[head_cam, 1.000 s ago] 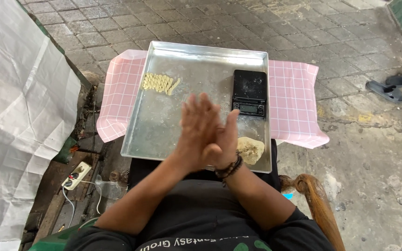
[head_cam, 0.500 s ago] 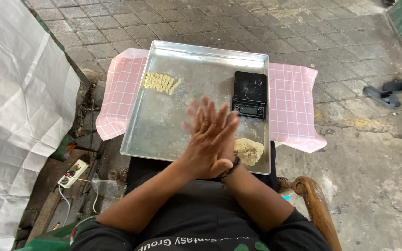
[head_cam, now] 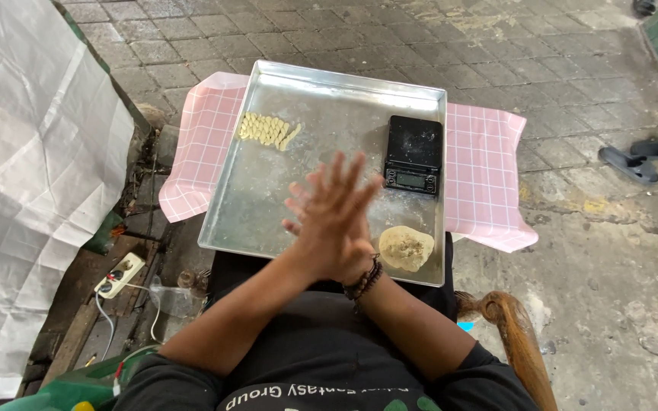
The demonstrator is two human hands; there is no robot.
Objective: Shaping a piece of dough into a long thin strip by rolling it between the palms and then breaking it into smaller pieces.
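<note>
While lying at the lower right of the metal tray, just right of the pressed-together palms, dough lump untouched. Left hand flat against right hand, fingers spread and blurred; anything pinched between them impossible to tell. Above, black scale. Upper left of tray, row of small dough pieces. Beneath, pink checked cloth.

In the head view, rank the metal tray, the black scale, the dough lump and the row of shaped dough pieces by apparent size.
Largest to smallest, as they look:
1. metal tray
2. black scale
3. dough lump and row of shaped dough pieces: they cover similar areas, and the lump lies nearer the camera, so I will not rank them.
</note>
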